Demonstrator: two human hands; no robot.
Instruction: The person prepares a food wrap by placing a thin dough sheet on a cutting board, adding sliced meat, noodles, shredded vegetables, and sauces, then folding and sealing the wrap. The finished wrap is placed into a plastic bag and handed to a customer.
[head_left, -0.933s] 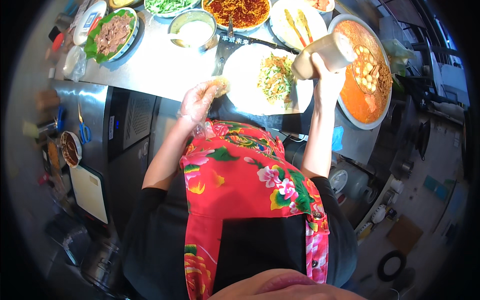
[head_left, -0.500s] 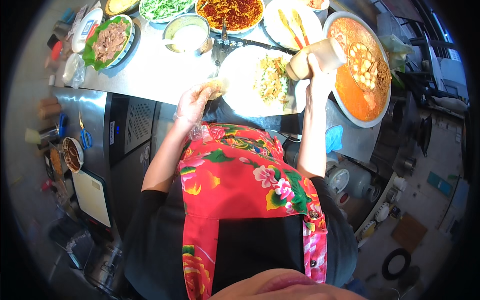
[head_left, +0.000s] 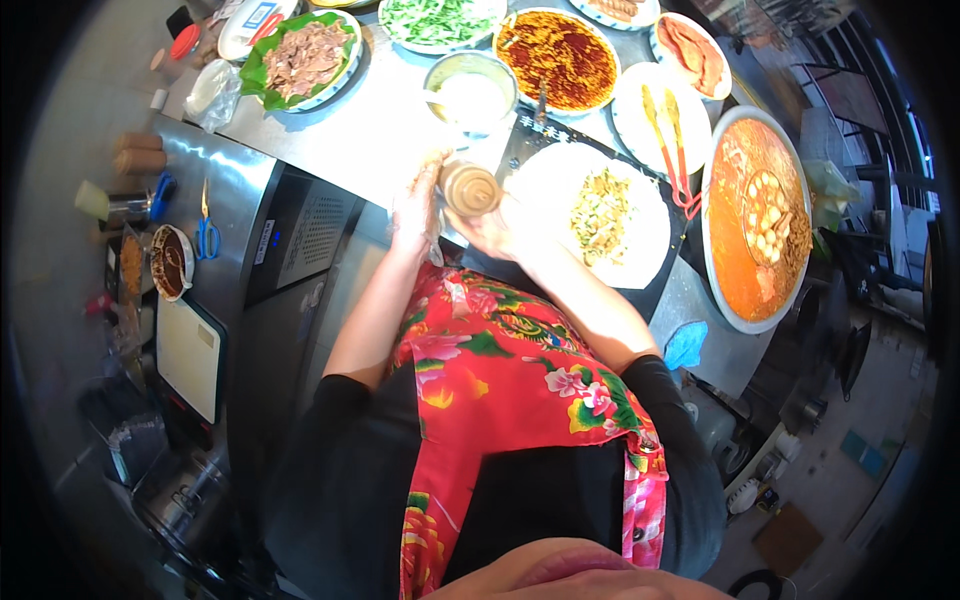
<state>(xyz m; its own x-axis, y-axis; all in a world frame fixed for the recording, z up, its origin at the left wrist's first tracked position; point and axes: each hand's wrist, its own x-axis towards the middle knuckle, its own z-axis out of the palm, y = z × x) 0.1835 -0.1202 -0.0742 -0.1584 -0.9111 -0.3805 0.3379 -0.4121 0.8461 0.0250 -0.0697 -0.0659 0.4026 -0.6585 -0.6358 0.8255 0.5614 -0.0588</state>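
A sauce bottle (head_left: pixel 470 186) with brown contents is tipped so its round base faces up. Gripping it from the right is my right hand (head_left: pixel 490 228). My left hand (head_left: pixel 413 200), in a thin clear glove, is curled close against the bottle's left side. The bottle hides what lies in that hand's fingers. Just right of both hands, a heap of chopped filling (head_left: pixel 600 215) with green bits lies on a glaring white surface (head_left: pixel 645 235), on a black board (head_left: pixel 525 140).
Along the far side stand a pot of white liquid (head_left: pixel 508 88), a bowl of red chilli sauce (head_left: pixel 560 60), chopped greens (head_left: pixel 440 20) and sliced meat on leaves (head_left: pixel 310 60). Red-handled tongs (head_left: pixel 675 150) rest on a white plate. A large basin of orange broth (head_left: pixel 735 250) is at right.
My right hand has brought the bottle left from above the filling to my left hand, tipping it further. My left hand held a small yellowish piece before; that piece is now hidden. The view has shifted.
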